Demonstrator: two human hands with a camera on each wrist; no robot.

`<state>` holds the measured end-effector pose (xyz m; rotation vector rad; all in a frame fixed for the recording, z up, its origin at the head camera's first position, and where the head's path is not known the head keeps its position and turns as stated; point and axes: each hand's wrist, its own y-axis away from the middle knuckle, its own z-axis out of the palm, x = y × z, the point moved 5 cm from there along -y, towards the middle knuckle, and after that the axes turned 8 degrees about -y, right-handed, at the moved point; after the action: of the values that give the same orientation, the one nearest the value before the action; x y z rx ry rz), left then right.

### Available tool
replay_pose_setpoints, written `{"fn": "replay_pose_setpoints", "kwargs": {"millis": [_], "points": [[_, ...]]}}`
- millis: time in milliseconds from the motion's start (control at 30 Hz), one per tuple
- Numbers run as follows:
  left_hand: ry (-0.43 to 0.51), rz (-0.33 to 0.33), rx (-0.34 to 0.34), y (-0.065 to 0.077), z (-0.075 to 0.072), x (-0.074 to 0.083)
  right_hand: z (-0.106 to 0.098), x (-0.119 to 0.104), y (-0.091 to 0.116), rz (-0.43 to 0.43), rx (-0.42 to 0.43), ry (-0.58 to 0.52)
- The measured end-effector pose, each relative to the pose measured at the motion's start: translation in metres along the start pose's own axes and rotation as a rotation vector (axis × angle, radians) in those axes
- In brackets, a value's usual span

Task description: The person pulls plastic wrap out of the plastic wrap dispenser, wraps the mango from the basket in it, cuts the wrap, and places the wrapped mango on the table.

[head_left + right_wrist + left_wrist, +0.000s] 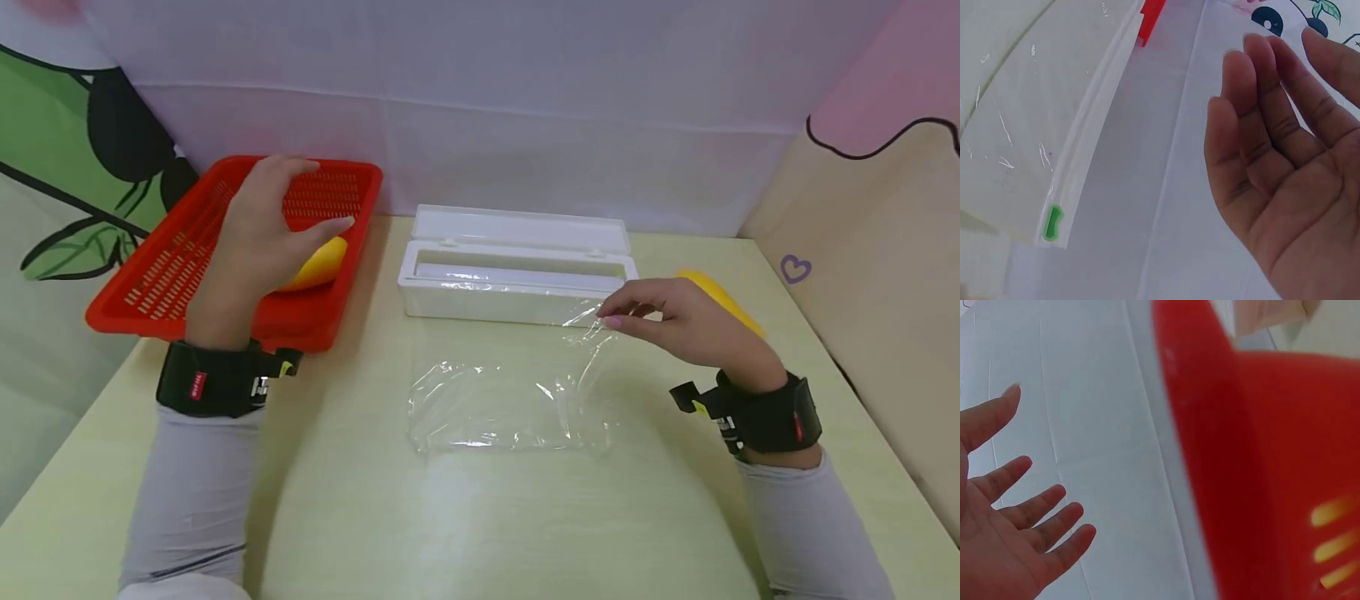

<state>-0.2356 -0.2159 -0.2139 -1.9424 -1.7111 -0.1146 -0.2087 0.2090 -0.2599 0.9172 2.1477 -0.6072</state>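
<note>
My left hand (258, 242) is over the red plastic basket (360, 179), thumb and fingers spread with nothing between them. In the basket, partly behind that hand, lies a smooth yellow object (324, 262). My right hand (675, 321) hovers at the front right corner of a white cling film dispenser (480, 304), its fingers gently bent. Clear cling film (495, 408) extends from the dispenser onto the table, its right side reaching up near these fingertips. In the right wrist view the thumb stands apart from the fingers, and no film shows between them.
The dispenser's lid (521, 229) stands raised at the back. A green slider (1053, 222) sits at the end of its white edge strip. Behind my right hand, a long yellow object (723, 302) lies on the table (450, 533). Cloth and board walls surround the table.
</note>
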Motion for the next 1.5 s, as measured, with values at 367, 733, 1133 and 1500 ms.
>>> {"fn": "replay_pose_setpoints", "kwargs": {"millis": [367,733,1133,1500], "points": [[-0.094,-0.148,-0.182,-0.011,0.007,-0.046,-0.019,0.011,-0.011,0.022,0.184,0.035],[-0.166,-0.179,-0.432,-0.026,0.035,-0.075,-0.021,0.035,-0.016,0.124,0.231,-0.016],[-0.169,-0.167,-0.632,-0.015,0.052,-0.094,-0.025,0.046,-0.007,0.232,0.266,0.023],[-0.105,-0.214,-0.747,0.001,0.054,-0.111,-0.024,0.053,0.001,0.29,0.249,0.014]]}}
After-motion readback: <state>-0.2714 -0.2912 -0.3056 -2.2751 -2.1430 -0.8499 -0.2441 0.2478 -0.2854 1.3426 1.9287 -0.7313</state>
